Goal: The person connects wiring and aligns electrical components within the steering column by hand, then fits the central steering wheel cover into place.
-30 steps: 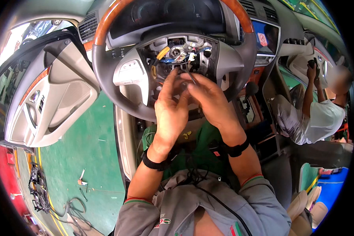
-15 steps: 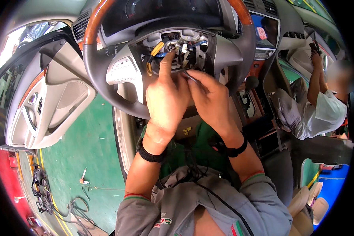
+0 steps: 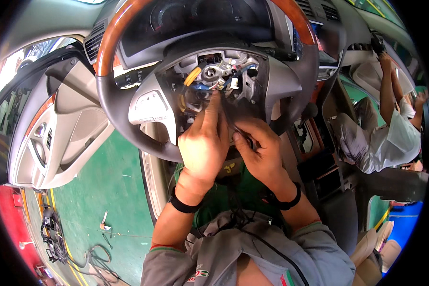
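The steering wheel (image 3: 153, 148) is before me, its centre laid open to metal parts and wiring. My left hand (image 3: 202, 148) is in front of the lower part of the opening. Its index finger is stretched upward, with the tip at a blue wire (image 3: 202, 87) below the round centre bolt (image 3: 209, 73); its thumb is hidden. Beside it, my right hand (image 3: 261, 148) is closed, pinching a thin black cable (image 3: 232, 119) between thumb and fingers. A yellow sleeved wire (image 3: 192, 76) curves down left of the bolt, and a white connector (image 3: 234, 84) sits to its right.
The driver's door (image 3: 62, 138) stands open on the left over a green floor (image 3: 114, 190). Cables and a dark part (image 3: 52, 233) lie there. At right are the gear lever (image 3: 310, 110) and another person (image 3: 379, 133). A black cord (image 3: 271, 250) crosses my shirt.
My left fingertip has come down from the centre bolt, which now shows. My right hand is lower too, still pinching the cable. The wheel sits lower in view; the other person's arms have shifted.
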Available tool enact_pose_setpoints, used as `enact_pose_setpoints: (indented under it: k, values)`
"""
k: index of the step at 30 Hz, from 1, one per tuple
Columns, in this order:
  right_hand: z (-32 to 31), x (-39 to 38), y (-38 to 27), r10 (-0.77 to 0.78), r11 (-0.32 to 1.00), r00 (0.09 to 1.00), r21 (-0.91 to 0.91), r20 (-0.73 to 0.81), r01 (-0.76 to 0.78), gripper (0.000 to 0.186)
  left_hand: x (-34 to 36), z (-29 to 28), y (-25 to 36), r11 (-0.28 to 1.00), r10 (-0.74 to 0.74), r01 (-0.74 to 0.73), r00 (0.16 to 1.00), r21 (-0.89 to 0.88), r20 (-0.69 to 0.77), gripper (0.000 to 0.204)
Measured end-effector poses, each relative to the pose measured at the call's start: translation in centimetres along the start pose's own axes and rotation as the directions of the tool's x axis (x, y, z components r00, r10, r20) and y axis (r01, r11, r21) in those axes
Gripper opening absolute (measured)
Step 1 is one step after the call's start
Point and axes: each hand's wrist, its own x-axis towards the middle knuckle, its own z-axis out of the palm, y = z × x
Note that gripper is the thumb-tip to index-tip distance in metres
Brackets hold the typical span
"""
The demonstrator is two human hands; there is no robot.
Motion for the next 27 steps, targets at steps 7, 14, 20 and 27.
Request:
enact_pose_setpoints:
  k: [7,14,20,27]
  values:
    - [0.2,-0.4,0.6,0.054,0.997,0.999,0.050,-0.007,-0.054,0.025,-0.3,0.6,-0.9,0.996,0.082,-0.081,0.996,0.047,-0.025,0.050]
    - [-0.1,-0.1,0.3,0.029,0.998,1.000,0.056,-0.010,-0.028,0.023,0.3,1.3,-0.3,0.994,0.005,0.002,0.998,0.107,-0.068,0.048]
    - [-1.1,-0.6,-0.7,0.010,0.998,0.995,0.065,0.098,-0.016,0.022,1.6,1.6,0.1,0.962,-0.062,0.088,0.993,0.260,-0.105,0.033]
    - [-1.3,-0.8,-1.0,0.027,0.997,0.997,0.067,0.069,-0.031,0.021,2.4,1.6,0.4,0.964,-0.099,0.128,0.986,0.233,-0.134,0.022]
